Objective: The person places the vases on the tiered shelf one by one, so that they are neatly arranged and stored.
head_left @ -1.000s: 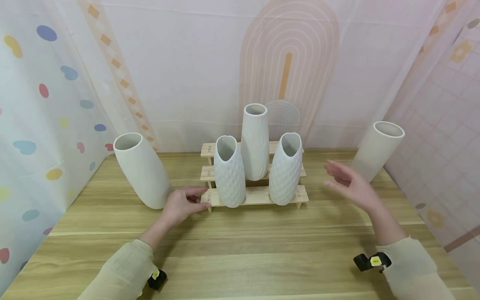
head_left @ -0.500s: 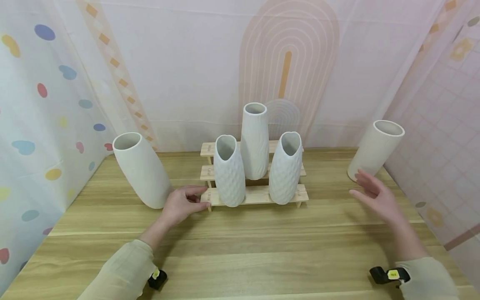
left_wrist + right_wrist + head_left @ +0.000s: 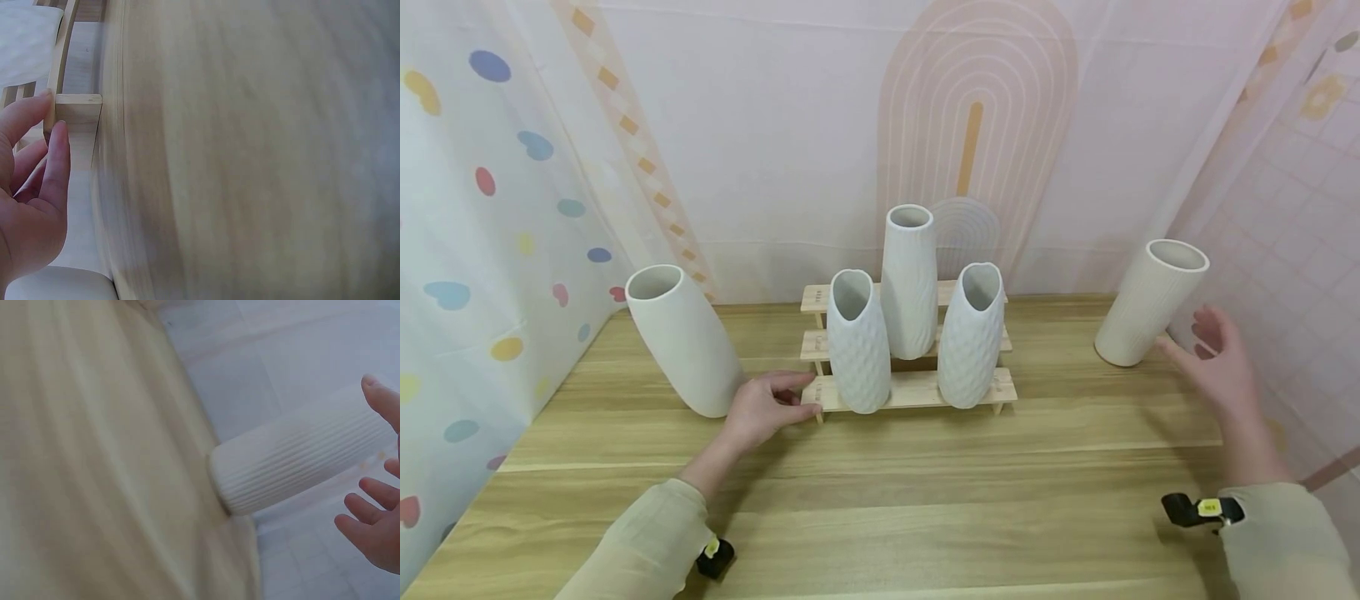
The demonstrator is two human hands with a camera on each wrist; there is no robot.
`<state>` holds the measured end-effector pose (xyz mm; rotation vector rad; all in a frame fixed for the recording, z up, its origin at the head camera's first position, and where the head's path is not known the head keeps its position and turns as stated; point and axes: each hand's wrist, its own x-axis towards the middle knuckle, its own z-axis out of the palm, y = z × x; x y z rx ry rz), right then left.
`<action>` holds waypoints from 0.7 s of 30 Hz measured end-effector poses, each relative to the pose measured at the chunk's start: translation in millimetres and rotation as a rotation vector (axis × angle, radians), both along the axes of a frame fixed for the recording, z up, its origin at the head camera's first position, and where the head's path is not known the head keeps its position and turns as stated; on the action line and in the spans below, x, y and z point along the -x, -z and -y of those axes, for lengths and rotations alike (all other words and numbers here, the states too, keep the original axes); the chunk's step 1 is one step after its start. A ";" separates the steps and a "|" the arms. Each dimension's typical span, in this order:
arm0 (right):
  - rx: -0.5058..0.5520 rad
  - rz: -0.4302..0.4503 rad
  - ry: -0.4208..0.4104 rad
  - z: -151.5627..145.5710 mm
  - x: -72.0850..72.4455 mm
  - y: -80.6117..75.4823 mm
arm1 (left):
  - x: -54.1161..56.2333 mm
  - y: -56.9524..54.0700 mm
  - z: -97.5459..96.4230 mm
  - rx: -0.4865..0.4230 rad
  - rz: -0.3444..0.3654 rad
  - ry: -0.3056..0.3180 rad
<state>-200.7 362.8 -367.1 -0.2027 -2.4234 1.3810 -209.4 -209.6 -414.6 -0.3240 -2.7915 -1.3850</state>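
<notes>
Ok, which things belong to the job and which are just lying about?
Likely the job:
wooden stand, pinched by left hand
three vases on it
ribbed vase beside right hand
possibly the smooth vase

Just surroundings:
printed backdrop
wrist cameras

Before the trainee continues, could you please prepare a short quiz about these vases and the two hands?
1. How many vases stand on the wooden stand?
2. True or false: the ribbed vase near the right hand stands on the tabletop.
3. Fill in one word: the left hand holds the end of the ____ shelf.

Key:
1. Three.
2. True.
3. Lowest.
</notes>
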 end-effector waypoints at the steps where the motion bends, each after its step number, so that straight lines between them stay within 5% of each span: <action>1: -0.007 -0.003 0.002 -0.5 3.3 -3.9 | 0.0 0.0 0.0 0.001 -0.001 0.001; 12: 0.029 0.046 0.028 4.8 37.9 -33.7 | 0.1 0.2 0.3 -0.004 0.011 -0.006; 21: 0.048 0.005 0.101 10.9 57.5 -26.1 | 0.2 1.5 0.7 -0.011 0.008 -0.001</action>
